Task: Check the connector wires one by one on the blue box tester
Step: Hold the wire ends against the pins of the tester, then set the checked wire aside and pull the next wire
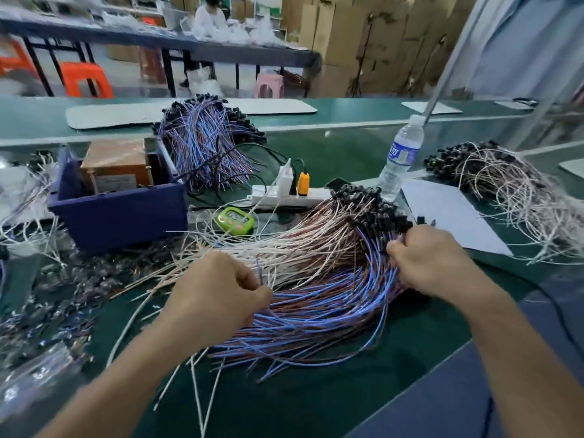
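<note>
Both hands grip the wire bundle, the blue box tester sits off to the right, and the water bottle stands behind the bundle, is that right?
Not quite: in the head view the blue box tester sits off to the left. The left hand and right hand do grip the wire bundle, and the water bottle stands behind it.

We see blue, brown and white connector wires fanned flat, black plugs rightward, blue box tester upright far-left.

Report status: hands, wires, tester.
Left hand pinches, right hand grips the wire bundle. Blue box tester untouched, beyond left hand.
</note>
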The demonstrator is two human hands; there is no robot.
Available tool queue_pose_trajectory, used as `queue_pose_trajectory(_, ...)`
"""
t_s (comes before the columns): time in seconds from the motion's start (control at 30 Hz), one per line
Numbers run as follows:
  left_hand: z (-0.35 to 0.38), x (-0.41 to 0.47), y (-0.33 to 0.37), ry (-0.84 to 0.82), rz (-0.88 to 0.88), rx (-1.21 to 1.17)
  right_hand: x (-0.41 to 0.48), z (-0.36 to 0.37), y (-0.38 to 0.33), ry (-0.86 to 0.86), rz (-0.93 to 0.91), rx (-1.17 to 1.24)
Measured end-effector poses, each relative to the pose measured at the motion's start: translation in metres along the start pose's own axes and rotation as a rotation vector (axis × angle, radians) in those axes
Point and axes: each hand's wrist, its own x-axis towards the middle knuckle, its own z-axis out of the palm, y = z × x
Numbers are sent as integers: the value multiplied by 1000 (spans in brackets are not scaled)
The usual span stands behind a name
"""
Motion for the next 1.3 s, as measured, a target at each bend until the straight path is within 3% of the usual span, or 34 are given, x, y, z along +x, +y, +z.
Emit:
queue_pose_trajectory(0.13,28,4,6,13,17,153,8,5,2,63,4,-153)
queue_pose_trajectory(0.27,49,2,10,147,32,280,13,20,6,150,52,11)
queue_pose_trajectory(0.43,54,5,6,253,0,350,4,36,11,223,50,-42)
queue_pose_trajectory(0.7,38,2,-6,269,-66,251,-9,29,11,276,148,-138)
queue_pose_trajectory(0.87,21,0,-14,301,-111,171,-31,30,-36,292,-57,-87)
queue_pose_trajectory(1.07,-3,-10,-28,354,-149,61,-49,68,-114,143,-359,68)
queue_pose_trajectory(1.3,-36,-11,-96,481,-168,-187,-61,118,-207,-57,-534,238)
